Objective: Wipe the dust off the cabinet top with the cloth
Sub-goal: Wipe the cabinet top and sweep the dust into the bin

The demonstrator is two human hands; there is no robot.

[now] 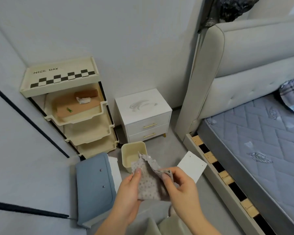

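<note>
A small white two-drawer cabinet stands against the back wall, its top marked with grey dust and swipe streaks. A grey dotted cloth is held in front of me, well short of the cabinet. My left hand pinches its left side with the thumb on top. My right hand grips its folded right edge. The cloth's upper corner sticks up over a cream bin.
A cream tiered rack with a "NICE DAY" top stands left of the cabinet. A cream bin, a blue panel and a white board lie on the floor near my hands. A bed fills the right side.
</note>
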